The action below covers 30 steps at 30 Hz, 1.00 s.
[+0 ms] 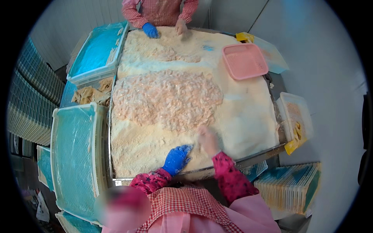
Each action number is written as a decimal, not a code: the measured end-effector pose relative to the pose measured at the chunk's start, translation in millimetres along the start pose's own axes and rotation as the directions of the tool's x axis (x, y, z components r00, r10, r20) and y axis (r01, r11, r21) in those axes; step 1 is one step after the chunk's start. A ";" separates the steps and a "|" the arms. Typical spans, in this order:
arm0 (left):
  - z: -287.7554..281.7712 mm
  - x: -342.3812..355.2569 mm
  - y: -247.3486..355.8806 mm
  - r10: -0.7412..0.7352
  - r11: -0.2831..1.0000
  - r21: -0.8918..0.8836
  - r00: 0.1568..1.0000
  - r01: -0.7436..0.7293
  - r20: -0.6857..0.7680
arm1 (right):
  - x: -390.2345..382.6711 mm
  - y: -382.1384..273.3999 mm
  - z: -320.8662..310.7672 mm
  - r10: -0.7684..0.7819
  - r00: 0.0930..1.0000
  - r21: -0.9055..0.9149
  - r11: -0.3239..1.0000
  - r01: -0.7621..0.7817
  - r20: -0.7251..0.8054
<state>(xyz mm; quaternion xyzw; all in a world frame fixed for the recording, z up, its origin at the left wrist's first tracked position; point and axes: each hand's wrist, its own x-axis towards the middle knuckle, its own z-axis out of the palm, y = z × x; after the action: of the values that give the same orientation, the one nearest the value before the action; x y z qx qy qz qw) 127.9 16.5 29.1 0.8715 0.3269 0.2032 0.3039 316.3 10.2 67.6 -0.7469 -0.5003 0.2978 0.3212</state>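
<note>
My left hand (176,159), in a blue glove with crumbs on it, rests low in pale crumbs (134,147) near the table's front edge, fingers curled; whatever they hold is hidden. Up and to the right of it, my right hand (206,138), looking pale and blurred, reaches to the lower edge of a wide, lumpy, pale-pink pile of coated pieces (165,97); its fingertips are too smeared to read. Both forearms have pink patterned sleeves.
A co-worker (159,11) works across the metal-rimmed table (256,153). A pink basket (245,62) sits back right; lined trays (54,155) and stacked racks (35,89) line the left. Plastic tubs (307,116) stand right, more stacked trays (287,186) below.
</note>
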 end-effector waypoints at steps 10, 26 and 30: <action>-39.4 -19.7 -33.9 -0.313 0.921 0.255 0.949 0.293 0.038 | 103.9 88.3 -26.6 0.069 0.915 0.063 0.997 -0.048 -0.398; -38.6 -41.8 -26.5 -0.088 0.969 0.220 0.989 0.112 -0.115 | 62.2 21.3 -55.9 -0.071 0.908 0.300 0.931 0.209 -0.413; -35.6 -37.7 -43.6 -0.276 0.931 0.246 0.961 0.271 -0.016 | 2.3 14.9 -33.6 -0.524 0.836 -0.166 0.821 0.546 0.162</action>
<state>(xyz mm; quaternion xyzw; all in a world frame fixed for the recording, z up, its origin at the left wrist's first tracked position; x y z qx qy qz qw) 62.2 30.7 20.5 0.8503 0.4646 0.1086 0.2220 351.1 1.8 76.3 -0.5880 -0.7346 0.1825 0.2851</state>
